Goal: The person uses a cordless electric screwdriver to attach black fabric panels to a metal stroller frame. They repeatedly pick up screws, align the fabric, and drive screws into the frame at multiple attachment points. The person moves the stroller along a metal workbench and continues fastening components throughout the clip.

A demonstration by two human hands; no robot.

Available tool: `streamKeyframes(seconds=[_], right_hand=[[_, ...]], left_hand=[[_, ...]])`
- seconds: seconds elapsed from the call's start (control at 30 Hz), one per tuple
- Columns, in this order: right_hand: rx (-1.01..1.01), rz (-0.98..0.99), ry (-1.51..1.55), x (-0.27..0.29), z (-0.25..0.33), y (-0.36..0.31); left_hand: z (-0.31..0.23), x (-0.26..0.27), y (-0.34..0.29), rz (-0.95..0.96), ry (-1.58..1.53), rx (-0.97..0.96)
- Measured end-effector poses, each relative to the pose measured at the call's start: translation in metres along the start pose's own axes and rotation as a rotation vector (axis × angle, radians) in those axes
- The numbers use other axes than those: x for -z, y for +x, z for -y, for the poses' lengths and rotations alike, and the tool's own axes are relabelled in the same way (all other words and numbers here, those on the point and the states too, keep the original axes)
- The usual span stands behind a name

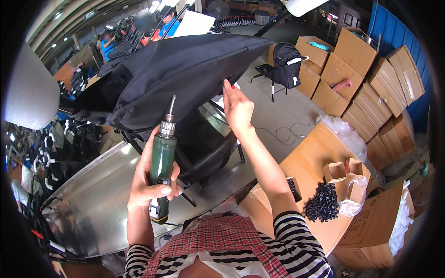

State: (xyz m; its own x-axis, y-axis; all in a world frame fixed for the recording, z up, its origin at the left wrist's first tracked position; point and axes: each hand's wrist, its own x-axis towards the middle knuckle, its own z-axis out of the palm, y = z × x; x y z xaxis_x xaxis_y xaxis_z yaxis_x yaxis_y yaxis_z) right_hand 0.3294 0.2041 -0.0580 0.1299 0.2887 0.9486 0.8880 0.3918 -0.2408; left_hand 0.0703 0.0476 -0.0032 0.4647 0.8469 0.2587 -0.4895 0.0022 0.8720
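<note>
My left hand (155, 178) is wrapped round a green electric screwdriver (163, 153), its bit pointing up and away. The bit's tip shows in front of a large black fabric stroller body (185, 69), apparently apart from it. My right hand (238, 109) is at the right part of this fabric, fingers pressed together and fingertips at a small dark spot on the cloth. Whatever the fingertips pinch is too small to make out. Below the fabric, dark frame parts and a black lower panel (211, 155) stand over a shiny metal worktop (104, 204).
Right of me, a cardboard surface (306, 153) bears a pile of small black parts (322, 204) and small open boxes (334, 172). Stacked cartons (347, 65) and a black stroller (286, 65) stand farther off. White foam-wrapped parts (30, 88) flank the left. People in blue work at the back.
</note>
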Motion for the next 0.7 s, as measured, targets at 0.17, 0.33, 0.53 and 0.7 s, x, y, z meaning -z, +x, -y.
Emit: streamKeyframes(seconds=[0.17,0.33,0.53,0.7], right_hand=[[0.326,0.099,-0.174,0.0,-0.026,0.008],[0.647,0.28,-0.33,0.016,-0.04,0.046],[0.817,0.409,-0.385,0.031,-0.04,0.067],[0.924,0.333,-0.356,0.037,-0.038,0.065]], left_hand=[[-0.003,0.005,0.006,0.008,0.009,-0.037],[-0.01,0.006,0.012,-0.013,0.029,-0.043],[-0.011,0.003,0.014,-0.031,0.056,-0.046],[-0.01,0.001,0.017,-0.024,0.04,-0.044]])
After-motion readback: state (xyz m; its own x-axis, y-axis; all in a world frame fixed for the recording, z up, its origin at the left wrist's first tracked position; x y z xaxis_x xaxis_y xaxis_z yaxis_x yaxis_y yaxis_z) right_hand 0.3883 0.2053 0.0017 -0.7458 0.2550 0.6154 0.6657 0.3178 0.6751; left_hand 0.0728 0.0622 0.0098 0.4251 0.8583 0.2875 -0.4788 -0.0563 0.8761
